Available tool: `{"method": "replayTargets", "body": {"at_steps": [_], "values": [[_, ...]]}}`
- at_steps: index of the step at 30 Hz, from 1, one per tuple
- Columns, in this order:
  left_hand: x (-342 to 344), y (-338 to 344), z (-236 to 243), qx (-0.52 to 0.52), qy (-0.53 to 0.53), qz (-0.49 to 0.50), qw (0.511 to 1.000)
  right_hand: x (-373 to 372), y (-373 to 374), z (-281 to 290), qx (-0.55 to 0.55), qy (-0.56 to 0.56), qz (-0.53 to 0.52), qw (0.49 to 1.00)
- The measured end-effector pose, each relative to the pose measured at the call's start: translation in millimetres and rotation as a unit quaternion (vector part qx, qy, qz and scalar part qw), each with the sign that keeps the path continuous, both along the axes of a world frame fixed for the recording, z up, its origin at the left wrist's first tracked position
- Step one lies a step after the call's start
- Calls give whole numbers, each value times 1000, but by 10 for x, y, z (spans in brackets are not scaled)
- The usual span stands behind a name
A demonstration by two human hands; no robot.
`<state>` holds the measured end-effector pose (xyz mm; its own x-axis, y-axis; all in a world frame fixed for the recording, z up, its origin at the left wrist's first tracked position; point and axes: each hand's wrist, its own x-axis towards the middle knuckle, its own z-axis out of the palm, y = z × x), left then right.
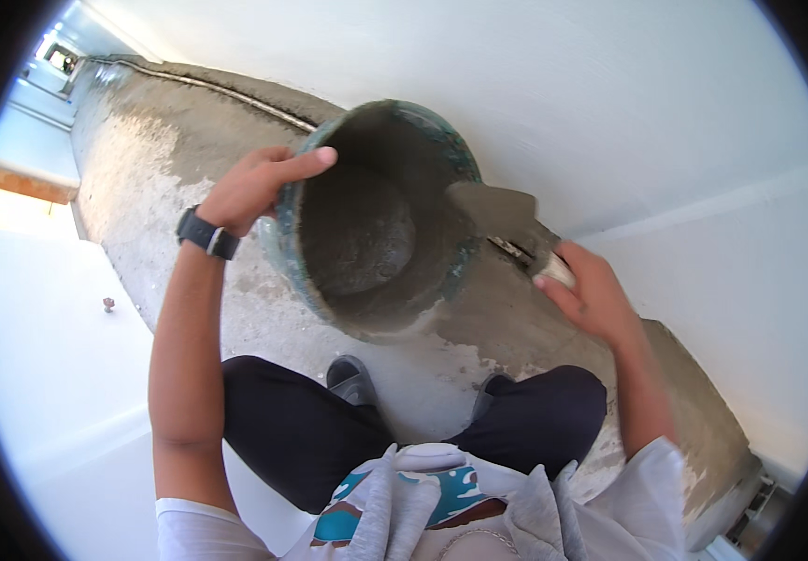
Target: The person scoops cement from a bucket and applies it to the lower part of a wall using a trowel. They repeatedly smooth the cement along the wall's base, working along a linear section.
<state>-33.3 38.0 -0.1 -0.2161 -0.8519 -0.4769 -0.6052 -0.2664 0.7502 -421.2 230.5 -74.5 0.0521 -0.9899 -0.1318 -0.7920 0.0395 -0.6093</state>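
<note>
A round bucket (pixel 464 154), its rim and wall smeared with grey cement, stands tilted before me, mouth toward me. Wet grey mortar (pixel 362 234) coats its inside and bottom. My left hand (pixel 264 182) grips the bucket's left rim, thumb over the edge and fingers hidden behind the wall. In my right hand (pixel 586 285) is a trowel by its pale handle (pixel 555 271). The grey-coated trowel blade (pixel 497 208) reaches to the bucket's right rim; whether it touches the rim I cannot tell.
A white wall (pixel 628 103) rises close behind and to the right of the bucket. Along its foot at the far left runs a thin pipe (pixel 226 92). The concrete floor (pixel 198 140) is patchy with cement. My sandalled feet (pixel 352 381) are just below the bucket.
</note>
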Motion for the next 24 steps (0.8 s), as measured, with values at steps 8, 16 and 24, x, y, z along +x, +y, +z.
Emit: {"method": "replayTargets", "body": {"at_steps": [8, 16, 24], "values": [[-115, 197, 135, -66, -35, -97, 992, 1704, -1440, -226, 68, 276, 200, 938], [40, 158, 59, -85, -16, -103, 991, 2262, -1148, -771, 141, 142, 292, 935], [159, 88, 68, -61, 45, -57, 996, 1881, -1287, -124, 61, 272, 348, 895]]}}
